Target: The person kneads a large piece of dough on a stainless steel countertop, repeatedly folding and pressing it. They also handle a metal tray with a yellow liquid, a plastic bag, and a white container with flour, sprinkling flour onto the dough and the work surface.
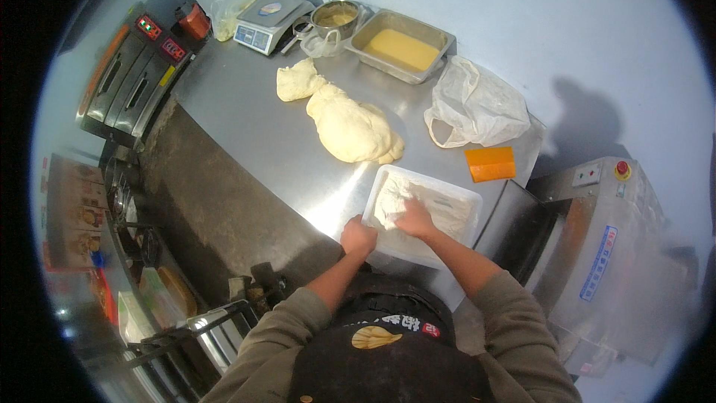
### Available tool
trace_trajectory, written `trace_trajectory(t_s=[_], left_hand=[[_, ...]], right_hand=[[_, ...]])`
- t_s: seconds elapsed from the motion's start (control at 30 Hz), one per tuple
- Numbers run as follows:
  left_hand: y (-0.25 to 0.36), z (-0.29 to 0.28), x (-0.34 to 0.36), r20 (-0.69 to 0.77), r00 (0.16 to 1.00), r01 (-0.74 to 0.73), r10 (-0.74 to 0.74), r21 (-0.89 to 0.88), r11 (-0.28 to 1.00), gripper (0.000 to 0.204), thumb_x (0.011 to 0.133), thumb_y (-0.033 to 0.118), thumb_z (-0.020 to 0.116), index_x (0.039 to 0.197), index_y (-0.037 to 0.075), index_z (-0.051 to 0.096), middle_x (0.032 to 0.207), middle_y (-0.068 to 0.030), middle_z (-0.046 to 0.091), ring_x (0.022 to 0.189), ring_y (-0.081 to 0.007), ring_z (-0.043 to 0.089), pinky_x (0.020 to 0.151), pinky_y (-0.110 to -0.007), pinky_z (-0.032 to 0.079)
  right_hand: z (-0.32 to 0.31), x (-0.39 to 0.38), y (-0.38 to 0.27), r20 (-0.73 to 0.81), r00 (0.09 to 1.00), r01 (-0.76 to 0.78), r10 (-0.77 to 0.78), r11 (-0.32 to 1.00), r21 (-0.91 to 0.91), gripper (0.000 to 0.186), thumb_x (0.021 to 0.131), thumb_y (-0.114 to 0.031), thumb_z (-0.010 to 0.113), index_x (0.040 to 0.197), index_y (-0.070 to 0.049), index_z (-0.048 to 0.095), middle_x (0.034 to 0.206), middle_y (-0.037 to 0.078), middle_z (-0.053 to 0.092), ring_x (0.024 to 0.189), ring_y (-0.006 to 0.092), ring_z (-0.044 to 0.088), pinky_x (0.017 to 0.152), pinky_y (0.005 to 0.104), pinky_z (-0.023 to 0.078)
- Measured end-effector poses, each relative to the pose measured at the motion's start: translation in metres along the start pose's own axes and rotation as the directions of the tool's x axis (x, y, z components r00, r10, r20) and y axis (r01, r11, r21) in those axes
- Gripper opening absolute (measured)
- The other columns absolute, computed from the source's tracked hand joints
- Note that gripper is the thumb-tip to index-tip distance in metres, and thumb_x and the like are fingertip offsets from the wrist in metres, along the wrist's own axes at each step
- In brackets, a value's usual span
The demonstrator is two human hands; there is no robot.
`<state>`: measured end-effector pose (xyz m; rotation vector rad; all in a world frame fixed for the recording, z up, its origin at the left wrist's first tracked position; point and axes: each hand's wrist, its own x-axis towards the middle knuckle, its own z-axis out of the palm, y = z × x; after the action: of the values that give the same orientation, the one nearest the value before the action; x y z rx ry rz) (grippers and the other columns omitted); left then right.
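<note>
With the white tub [440,185] as the middle of the dial, the left hand [359,236] was at eight o'clock, its fingers closed around the rim. The right hand [414,218] was down inside the tub, in white powder [389,200] (its fingers were blurred, so I couldn't tell how far open they were or whether they held any). The tub sat on the metal table [253,123]. A large mass of pale dough [354,130] lay at eleven o'clock, with a smaller lump [300,80] just beyond it. An orange scraper [490,164] lay at two o'clock, a crumpled plastic bag [481,112] at one, and a steel pan [389,67] of yellow contents stood farther off at twelve.
</note>
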<state>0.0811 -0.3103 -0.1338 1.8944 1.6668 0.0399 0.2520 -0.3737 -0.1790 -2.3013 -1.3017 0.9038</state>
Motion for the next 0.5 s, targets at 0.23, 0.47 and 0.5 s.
trace_trajectory(t_s=[0.23, 0.47, 0.5], left_hand=[[-0.003, 0.001, 0.001, 0.018, 1.0, 0.021, -0.021, -0.028, 0.999, 0.037, 0.08, 0.019, 0.066, 0.113, 0.006, 0.072, 0.111, -0.0202, 0.072, 0.102, -0.0417, 0.069, 0.09, -0.049, 0.054], [-0.004, 0.004, 0.0, -0.008, 1.0, -0.004, 0.004, -0.013, 1.0, 0.04, 0.08, 0.019, 0.063, 0.116, 0.003, 0.07, 0.113, -0.0223, 0.071, 0.106, -0.0427, 0.067, 0.092, -0.05, 0.053], [-0.005, 0.004, 0.0, 0.012, 1.0, 0.012, -0.012, -0.025, 1.0, 0.041, 0.08, 0.019, 0.062, 0.117, 0.004, 0.07, 0.114, -0.0224, 0.071, 0.106, -0.0428, 0.067, 0.093, -0.05, 0.053]], right_hand=[[-0.053, -0.057, 0.013, 0.335, 0.928, 0.264, -0.164, 0.923, -0.28, 0.047, 0.076, -0.02, 0.075, 0.118, 0.001, 0.066, 0.131, 0.025, 0.058, 0.121, 0.0414, 0.058, 0.102, 0.0494, 0.049], [-0.085, -0.061, 0.036, 0.124, 0.992, 0.091, -0.025, 0.824, -0.559, 0.032, 0.081, -0.012, 0.068, 0.112, -0.004, 0.069, 0.122, 0.02, 0.061, 0.111, 0.0366, 0.065, 0.093, 0.0465, 0.054], [-0.084, -0.059, 0.039, 0.101, 0.995, 0.07, -0.014, 0.812, -0.58, 0.034, 0.081, -0.013, 0.069, 0.113, -0.004, 0.069, 0.122, 0.02, 0.062, 0.109, 0.0361, 0.066, 0.092, 0.0464, 0.054]])
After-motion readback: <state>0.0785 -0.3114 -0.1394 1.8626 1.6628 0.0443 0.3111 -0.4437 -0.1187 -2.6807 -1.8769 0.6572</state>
